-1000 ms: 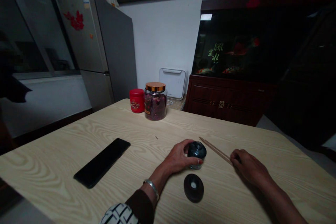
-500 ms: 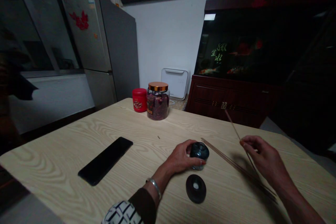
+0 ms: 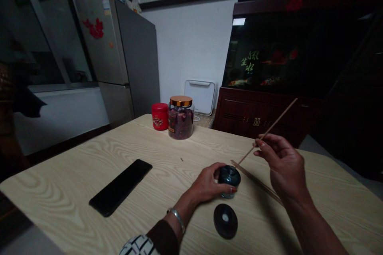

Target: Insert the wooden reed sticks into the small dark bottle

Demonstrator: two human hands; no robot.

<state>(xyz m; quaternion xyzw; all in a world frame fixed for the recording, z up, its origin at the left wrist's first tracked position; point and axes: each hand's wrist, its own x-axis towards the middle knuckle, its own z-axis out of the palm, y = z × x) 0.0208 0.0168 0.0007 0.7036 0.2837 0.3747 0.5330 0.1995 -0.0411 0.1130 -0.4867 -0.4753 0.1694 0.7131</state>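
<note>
My left hand (image 3: 206, 183) wraps around a small dark glass diffuser bottle (image 3: 230, 174) that stands upright on the table. Between the thumb and fingers of my right hand (image 3: 283, 161) is a thin reed stick (image 3: 283, 115), slanted with its lower end close to the bottle's top. Whether that end touches the bottle I cannot tell. Several more reed sticks (image 3: 259, 184) lie on the table behind and to the right of the bottle, partly hidden by my right hand. Nearer to me lies a dark round cap (image 3: 226, 221) with a pale spot in its middle.
A black phone (image 3: 121, 187) lies at the left of the wooden table (image 3: 167, 183). At the far edge stand a red canister (image 3: 160, 116) and a copper-lidded jar (image 3: 180, 121) of dried petals. Beyond are a refrigerator (image 3: 137, 59) and a fish tank (image 3: 269, 55).
My right hand has moved left towards the bottle and turned the stick, so its lower end now points at the bottle's top. My left hand keeps its hold on the bottle.
</note>
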